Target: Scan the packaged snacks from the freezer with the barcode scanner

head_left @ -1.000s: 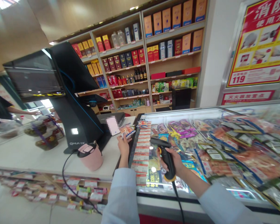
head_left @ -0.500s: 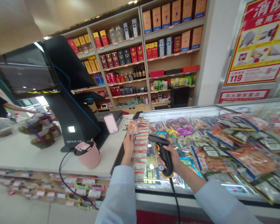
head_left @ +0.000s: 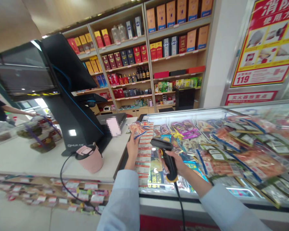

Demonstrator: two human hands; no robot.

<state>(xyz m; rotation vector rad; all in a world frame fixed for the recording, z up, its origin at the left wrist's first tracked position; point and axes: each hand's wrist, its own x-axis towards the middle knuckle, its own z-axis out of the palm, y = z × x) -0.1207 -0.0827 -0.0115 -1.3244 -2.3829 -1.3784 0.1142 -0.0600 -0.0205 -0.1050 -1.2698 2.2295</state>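
Observation:
My left hand holds a small clear snack packet with orange-pink contents and a blue edge, above the gap between counter and freezer. My right hand is wrapped round the handle of a black and yellow barcode scanner, its head pointing left toward the packet. The scanner's cable hangs down in front of the freezer. Beneath both hands lies the glass-topped chest freezer, with a strip of price labels along its left side.
On the white counter stand a black checkout terminal, a pink cup and stacked jars. Packaged meat is piled on the freezer's right. Behind are shelves of boxes. At far left a person's arm reaches in.
My left hand has turned the packet, so it lies flatter and its barcode side no longer faces me. The scanner has shifted slightly left; my right hand keeps its grip.

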